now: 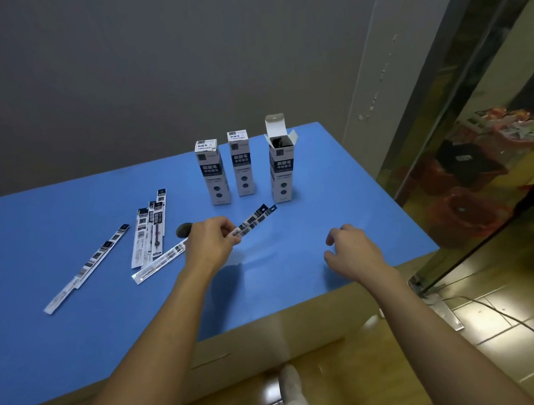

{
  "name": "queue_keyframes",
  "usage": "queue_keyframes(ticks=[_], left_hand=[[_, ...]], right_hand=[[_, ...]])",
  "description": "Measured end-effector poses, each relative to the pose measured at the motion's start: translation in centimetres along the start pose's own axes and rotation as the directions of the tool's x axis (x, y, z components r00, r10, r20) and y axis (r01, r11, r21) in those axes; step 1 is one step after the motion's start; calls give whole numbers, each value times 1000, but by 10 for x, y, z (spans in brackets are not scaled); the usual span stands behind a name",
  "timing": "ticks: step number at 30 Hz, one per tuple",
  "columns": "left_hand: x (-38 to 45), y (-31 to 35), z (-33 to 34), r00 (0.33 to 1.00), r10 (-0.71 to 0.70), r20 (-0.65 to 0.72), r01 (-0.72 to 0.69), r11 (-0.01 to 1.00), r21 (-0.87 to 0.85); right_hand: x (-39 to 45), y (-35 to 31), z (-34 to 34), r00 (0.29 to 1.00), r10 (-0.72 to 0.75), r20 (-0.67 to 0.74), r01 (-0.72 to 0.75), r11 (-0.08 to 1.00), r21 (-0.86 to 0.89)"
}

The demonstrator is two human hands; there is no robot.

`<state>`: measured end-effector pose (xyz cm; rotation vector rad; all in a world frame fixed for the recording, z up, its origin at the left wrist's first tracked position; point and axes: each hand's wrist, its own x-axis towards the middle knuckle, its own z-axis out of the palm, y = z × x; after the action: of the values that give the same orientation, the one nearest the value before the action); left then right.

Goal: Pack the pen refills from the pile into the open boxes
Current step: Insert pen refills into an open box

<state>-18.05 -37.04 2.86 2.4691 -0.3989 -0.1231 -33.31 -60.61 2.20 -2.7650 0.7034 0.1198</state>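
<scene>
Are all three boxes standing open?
No, only the right box has its flap up; the left box and middle box are closed.

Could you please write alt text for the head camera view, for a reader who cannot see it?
A person's left hand pinches packaged pen refills above a blue table, near three upright boxes, only the rightmost box open. The right hand hovers empty; more refills lie left.

head view, looking down, close.

A blue counter (96, 317) stands against a grey wall (162, 69). A small dark round object (183, 230) lies on it. A cable (493, 310) trails across the tiled floor (450, 365).
</scene>
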Motion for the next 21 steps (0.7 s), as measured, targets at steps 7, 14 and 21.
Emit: queue_keyframes(ticks=[7,14,21], left_hand=[[43,11,33,998,-17,56,18,1000,-10],[65,18,35,996,-53,72,54,998,-14],[61,25,32,993,-118,33,120,991,-61]], right_hand=[[60,25,-20,1000,-23,11,23,999,-25],[115,25,-39,996,-83,32,83,996,-14],[161,12,-35,974,-206,95,198,976,90]])
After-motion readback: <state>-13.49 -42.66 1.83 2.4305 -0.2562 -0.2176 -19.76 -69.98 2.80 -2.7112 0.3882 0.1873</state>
